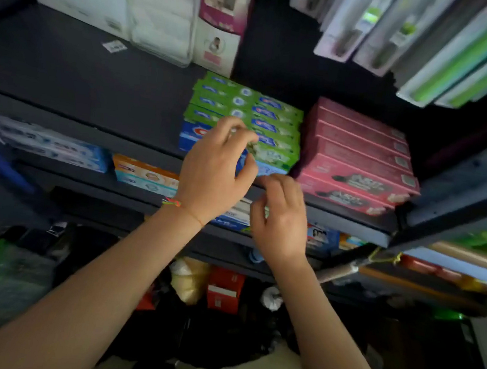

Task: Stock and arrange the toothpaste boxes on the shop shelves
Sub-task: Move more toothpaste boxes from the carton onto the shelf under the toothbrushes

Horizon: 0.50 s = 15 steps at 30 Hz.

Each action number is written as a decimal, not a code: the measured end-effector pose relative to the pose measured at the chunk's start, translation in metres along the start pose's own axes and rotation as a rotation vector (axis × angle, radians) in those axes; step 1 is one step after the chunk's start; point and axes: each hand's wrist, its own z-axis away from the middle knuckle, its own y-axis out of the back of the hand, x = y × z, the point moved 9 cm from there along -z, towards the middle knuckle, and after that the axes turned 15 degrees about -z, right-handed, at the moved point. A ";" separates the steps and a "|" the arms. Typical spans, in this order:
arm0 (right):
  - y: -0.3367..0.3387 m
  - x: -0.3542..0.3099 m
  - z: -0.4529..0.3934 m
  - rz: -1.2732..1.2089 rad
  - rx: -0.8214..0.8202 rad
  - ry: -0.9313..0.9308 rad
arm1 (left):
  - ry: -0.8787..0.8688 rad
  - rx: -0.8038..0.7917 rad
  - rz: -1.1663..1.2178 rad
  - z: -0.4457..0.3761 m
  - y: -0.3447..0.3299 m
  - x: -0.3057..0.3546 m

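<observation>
Green toothpaste boxes (276, 118) lie stacked in two columns on the dark shelf (93, 95), over blue boxes (193, 135). To their right sits a stack of pink boxes (359, 155). My left hand (216, 171) hovers in front of the green stack, with fingers loosely curled near the front boxes and nothing visibly held. A little lower and to the right, my right hand (281, 216) is at the shelf's front edge, its fingers loosely curled and empty. The frame is blurred by motion.
White and pink product boxes (166, 6) stand at the shelf's back left. Toothbrush packs (407, 36) hang at upper right. Lower shelves carry blue-white (54, 142) and orange boxes (145, 172). Red cartons (224, 292) and bags crowd the floor below.
</observation>
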 end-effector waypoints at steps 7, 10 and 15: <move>0.094 0.097 0.117 -0.072 -0.179 -0.352 | 0.047 -0.795 0.157 0.063 -0.086 0.134; 0.170 0.139 0.176 -0.066 -0.124 -0.462 | 0.005 -0.884 0.167 0.099 -0.125 0.217; 0.317 0.200 0.308 -0.117 -0.013 -0.602 | -0.029 -1.057 0.284 0.193 -0.181 0.391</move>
